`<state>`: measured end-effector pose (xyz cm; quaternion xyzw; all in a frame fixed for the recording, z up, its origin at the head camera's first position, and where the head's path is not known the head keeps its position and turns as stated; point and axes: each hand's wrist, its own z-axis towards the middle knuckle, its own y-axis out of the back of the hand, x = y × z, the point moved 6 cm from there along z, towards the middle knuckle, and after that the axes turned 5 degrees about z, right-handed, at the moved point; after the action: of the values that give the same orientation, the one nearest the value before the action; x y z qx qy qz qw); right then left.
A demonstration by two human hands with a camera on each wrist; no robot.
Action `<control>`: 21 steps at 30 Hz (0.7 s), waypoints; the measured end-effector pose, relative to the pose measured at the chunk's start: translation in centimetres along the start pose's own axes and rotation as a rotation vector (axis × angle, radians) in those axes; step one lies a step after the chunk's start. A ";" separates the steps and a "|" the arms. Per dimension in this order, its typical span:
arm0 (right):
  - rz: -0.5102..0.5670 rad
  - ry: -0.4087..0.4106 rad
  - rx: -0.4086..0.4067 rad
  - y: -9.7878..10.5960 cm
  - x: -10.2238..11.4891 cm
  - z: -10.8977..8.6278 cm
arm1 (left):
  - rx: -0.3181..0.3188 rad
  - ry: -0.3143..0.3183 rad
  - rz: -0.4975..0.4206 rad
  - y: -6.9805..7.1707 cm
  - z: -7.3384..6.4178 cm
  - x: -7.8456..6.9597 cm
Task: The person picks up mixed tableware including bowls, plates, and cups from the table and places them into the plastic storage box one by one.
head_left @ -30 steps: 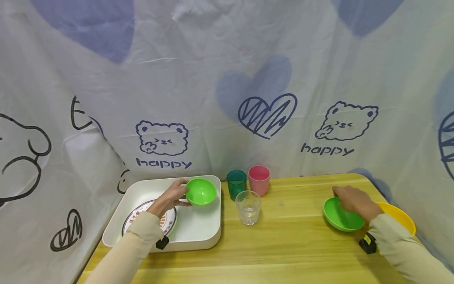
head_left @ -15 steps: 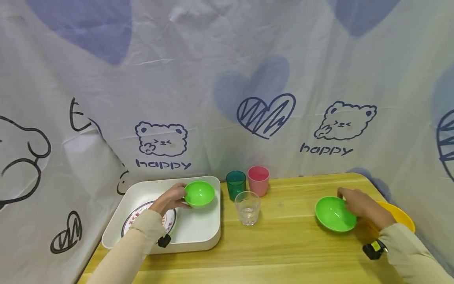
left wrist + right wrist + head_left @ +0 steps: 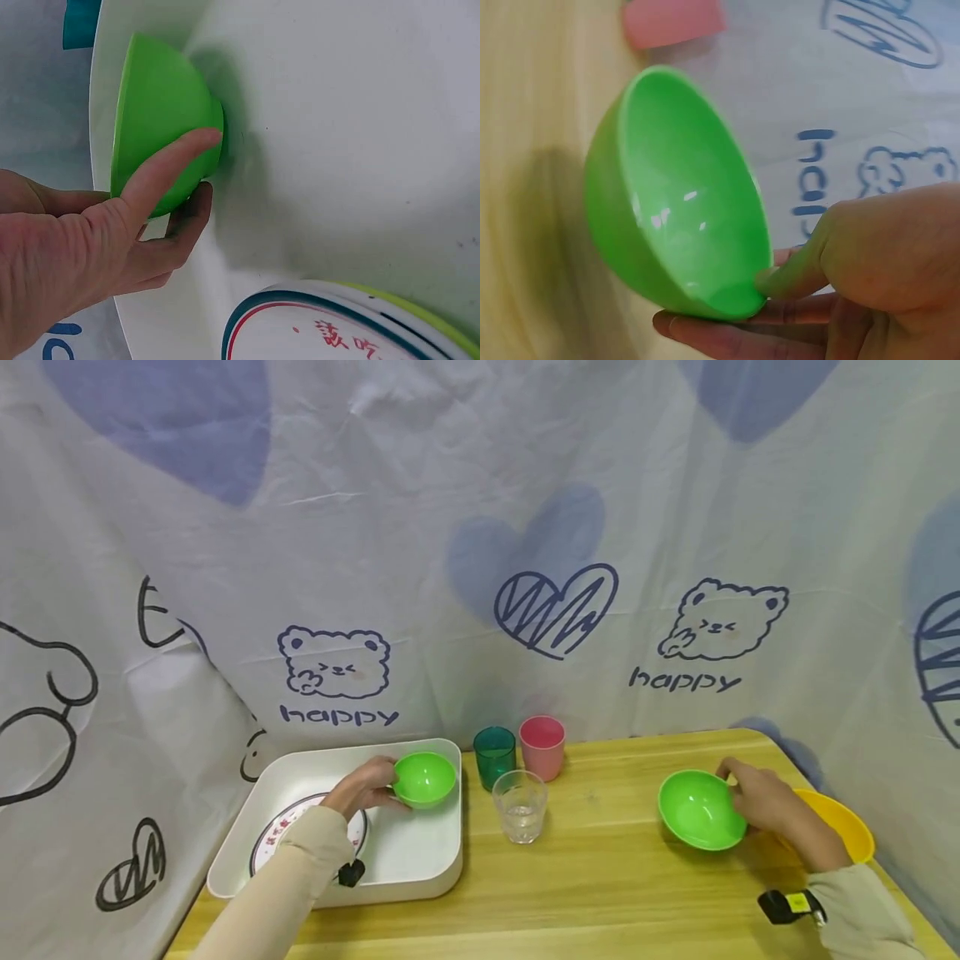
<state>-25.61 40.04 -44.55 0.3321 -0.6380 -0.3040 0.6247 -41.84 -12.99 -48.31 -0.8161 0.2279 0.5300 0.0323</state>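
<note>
The curled left hand [image 3: 367, 789] grips a small round green plastic bowl [image 3: 425, 779] above a white rectangular tray [image 3: 408, 860]. The right hand [image 3: 765, 797] pinches a larger green plastic bowl [image 3: 697, 810] (thumb inside the rim) at its left.

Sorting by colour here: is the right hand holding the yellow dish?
No, the right hand grips a green bowl by its edge.

A yellowish wood-grain desk [image 3: 600, 885] carries a white tray [image 3: 405, 892] at its left, a teal cup [image 3: 493, 764] and a pink cup [image 3: 543, 750] side by side near the back, a clear cup [image 3: 519, 810] just in front of them, and a yellow bowl [image 3: 849, 828] by the right edge.
</note>
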 end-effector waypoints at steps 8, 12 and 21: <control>0.047 -0.018 -0.104 1.5 1.2 -1.1 | 0.021 0.021 0.002 0.3 -0.4 0.4; 0.049 -0.031 -0.206 2.5 1.3 -1.9 | 0.031 0.022 0.001 0.6 -1.1 0.5; 0.118 -0.047 -0.475 3.8 1.6 -3.9 | -0.043 -0.155 0.220 2.4 -3.6 -1.4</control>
<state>-21.90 41.13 -40.39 0.1307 -0.5813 -0.4162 0.6869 -40.18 -15.72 -45.07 -0.7434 0.3012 0.5966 -0.0261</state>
